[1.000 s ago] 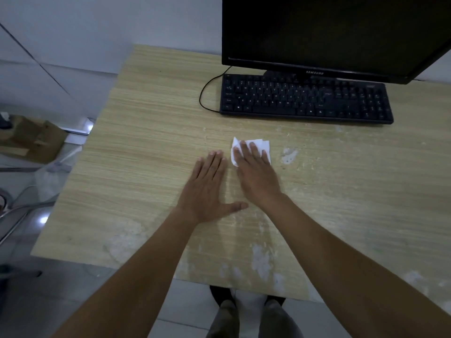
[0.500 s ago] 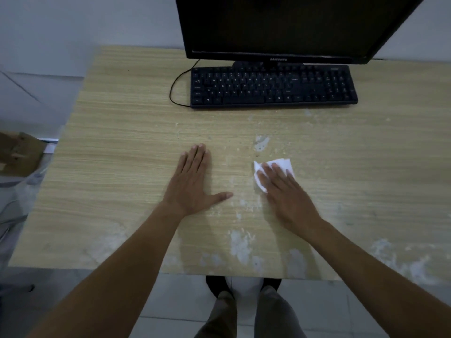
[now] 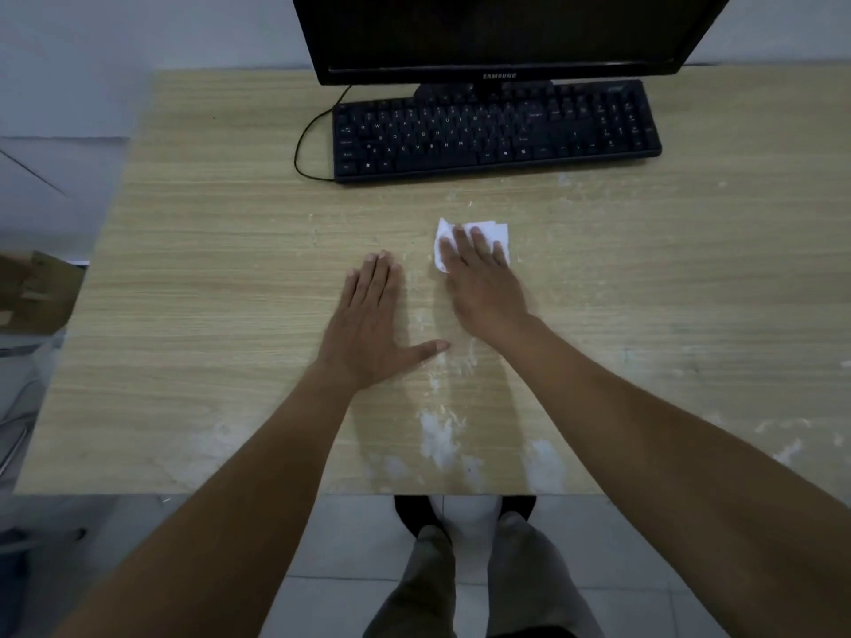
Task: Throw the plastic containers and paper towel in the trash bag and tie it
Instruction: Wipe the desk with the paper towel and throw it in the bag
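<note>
One paper towel (image 3: pixel 499 232) lay under the flat right hand (image 3: pixel 483 287) fingers; the left hand (image 3: pixel 368 329) lay flat, holding nothing; one keyboard (image 3: pixel 497 131) sat beyond the fingertips on the scuffed wooden desk (image 3: pixel 207 269).

Premises: an office-type desk workstation. Evidence: a black flat-screen computer monitor (image 3: pixel 506 34) stands at the back of a light wood-grain laminate desk (image 3: pixel 207 269), with a black wired full-size keyboard (image 3: pixel 497 131) directly before it. A plain white wall (image 3: pixel 115 39) lies behind and a pale tiled floor (image 3: pixel 350 545) below. A brown cardboard box (image 3: pixel 37 292) sits left of the desk. The desk surface shows whitish smears.
</note>
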